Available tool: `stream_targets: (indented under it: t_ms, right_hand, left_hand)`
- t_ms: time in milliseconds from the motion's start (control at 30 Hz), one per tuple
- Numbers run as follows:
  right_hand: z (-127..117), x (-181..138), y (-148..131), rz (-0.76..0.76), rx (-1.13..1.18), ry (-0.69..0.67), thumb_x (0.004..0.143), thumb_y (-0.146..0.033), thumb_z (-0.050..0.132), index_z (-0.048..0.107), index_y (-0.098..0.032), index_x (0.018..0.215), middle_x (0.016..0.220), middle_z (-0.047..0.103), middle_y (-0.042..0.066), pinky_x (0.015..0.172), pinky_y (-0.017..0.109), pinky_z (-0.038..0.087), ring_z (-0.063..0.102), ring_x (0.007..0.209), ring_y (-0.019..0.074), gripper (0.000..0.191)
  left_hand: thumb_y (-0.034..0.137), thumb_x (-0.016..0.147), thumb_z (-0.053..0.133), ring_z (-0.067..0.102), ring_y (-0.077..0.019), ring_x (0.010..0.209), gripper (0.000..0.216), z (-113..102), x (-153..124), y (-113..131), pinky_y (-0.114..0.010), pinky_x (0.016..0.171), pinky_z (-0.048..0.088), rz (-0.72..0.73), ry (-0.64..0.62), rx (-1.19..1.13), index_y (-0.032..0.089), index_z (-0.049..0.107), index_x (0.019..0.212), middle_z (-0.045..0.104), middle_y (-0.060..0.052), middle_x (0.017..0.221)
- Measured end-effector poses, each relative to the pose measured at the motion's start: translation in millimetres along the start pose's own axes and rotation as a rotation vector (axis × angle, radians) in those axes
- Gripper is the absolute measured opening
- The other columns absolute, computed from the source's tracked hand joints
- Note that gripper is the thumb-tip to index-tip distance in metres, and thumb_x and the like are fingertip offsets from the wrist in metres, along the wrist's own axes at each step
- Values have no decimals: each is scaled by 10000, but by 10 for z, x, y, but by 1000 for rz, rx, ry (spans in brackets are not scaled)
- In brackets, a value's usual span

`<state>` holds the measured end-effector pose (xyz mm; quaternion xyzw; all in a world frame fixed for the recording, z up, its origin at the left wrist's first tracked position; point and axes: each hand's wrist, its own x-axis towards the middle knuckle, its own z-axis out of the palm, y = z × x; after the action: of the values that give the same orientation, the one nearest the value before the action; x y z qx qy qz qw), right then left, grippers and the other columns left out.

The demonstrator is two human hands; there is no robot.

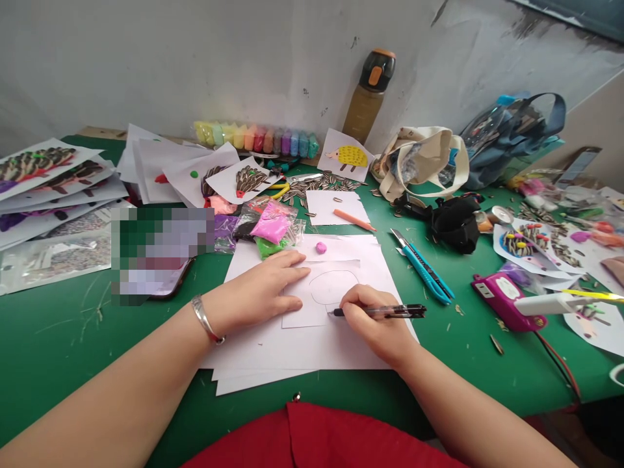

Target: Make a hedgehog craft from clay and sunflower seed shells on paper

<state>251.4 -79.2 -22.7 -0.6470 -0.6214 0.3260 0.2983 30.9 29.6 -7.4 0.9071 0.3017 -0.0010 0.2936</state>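
My left hand (266,289) lies flat with fingers spread, pressing on the left side of a small sheet of paper (302,316). A rounded outline is drawn in thin line on that sheet. In my right hand (377,325) is a black pen (400,311), gripped with its tip touching the paper below the outline. Larger white sheets (273,354) lie stacked underneath. A small pink clay ball (320,247) rests just above the small sheet. Packets of coloured clay (271,222), pink and green among them, sit beyond my left fingers.
A blue utility knife (424,268) lies right of the sheets. Sunflower seeds (336,186), an orange stick (354,220) and a yellow hedgehog picture (347,156) are farther back. Finished seed pictures (43,162) pile up at left; a magenta glue gun (507,300) is at right, near a hand at the edge.
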Motion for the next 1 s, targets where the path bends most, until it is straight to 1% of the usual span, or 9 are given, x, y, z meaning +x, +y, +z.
stream_targets:
  t_ms: [200, 367, 433, 533, 600, 667, 767, 900, 1000]
  right_hand:
    - [17, 1, 7, 62, 48, 42, 805, -269, 484, 581, -219, 684, 680, 622, 1, 629, 299, 396, 550, 692, 183, 163]
    - [44, 3, -5, 63, 67, 54, 809, -255, 504, 595, -215, 692, 690, 629, 1, 636, 294, 402, 551, 699, 177, 154]
    - [32, 15, -3, 59, 110, 62, 806, -246, 514, 602, -211, 689, 683, 626, -4, 621, 283, 404, 548, 683, 167, 151]
    - [-46, 42, 39, 44, 203, 128, 796, -228, 527, 601, -204, 654, 629, 590, -17, 574, 261, 389, 521, 622, 143, 162]
    - [-126, 56, 88, 59, 249, 196, 783, -211, 532, 590, -202, 616, 569, 549, -27, 536, 255, 365, 485, 573, 132, 177]
    - [-196, 61, 129, 86, 285, 235, 770, -197, 532, 583, -201, 596, 524, 517, -33, 509, 255, 343, 457, 540, 129, 181]
    - [-237, 60, 141, 73, 286, 212, 753, -184, 521, 578, -200, 584, 528, 526, -25, 516, 259, 348, 466, 553, 135, 180]
    - [-197, 70, 107, 42, 231, 147, 733, -178, 506, 569, -199, 578, 542, 525, -21, 515, 256, 341, 453, 559, 133, 169]
    - [-179, 81, 110, 37, 216, 142, 728, -177, 499, 561, -199, 581, 538, 513, -25, 511, 252, 335, 442, 553, 129, 162]
  left_hand:
    - [326, 894, 601, 360, -272, 1391, 472, -14, -2, 13, -359, 1144, 317, 0, -9, 8, 190, 551, 1343, 403, -105, 1496]
    - [328, 891, 603, 361, -279, 1392, 478, -22, -4, 17, -364, 1149, 315, -10, -14, 2, 187, 553, 1345, 399, -104, 1501]
    - [331, 889, 601, 358, -286, 1396, 477, -22, -3, 18, -368, 1152, 314, -10, -10, -3, 189, 557, 1343, 398, -102, 1505]
    - [347, 887, 601, 364, -295, 1394, 488, -19, -1, 17, -378, 1149, 324, -11, -5, -15, 202, 554, 1350, 402, -95, 1507]
    - [357, 890, 593, 370, -300, 1391, 483, -19, -1, 13, -389, 1144, 332, -10, -2, -19, 212, 556, 1349, 400, -94, 1511]
    - [363, 893, 585, 370, -303, 1392, 472, -20, -3, 7, -395, 1143, 336, -8, 0, -21, 217, 564, 1341, 399, -94, 1515]
    - [371, 893, 583, 360, -305, 1401, 480, -21, -9, -3, -394, 1151, 327, -12, -4, -20, 213, 562, 1346, 397, -95, 1520]
    - [378, 893, 583, 357, -307, 1406, 502, -20, -14, -6, -400, 1155, 322, -16, -5, -10, 210, 547, 1365, 390, -98, 1529]
    - [379, 889, 586, 362, -315, 1404, 500, -21, -11, -3, -408, 1152, 328, -16, 4, -5, 213, 551, 1359, 395, -96, 1530]
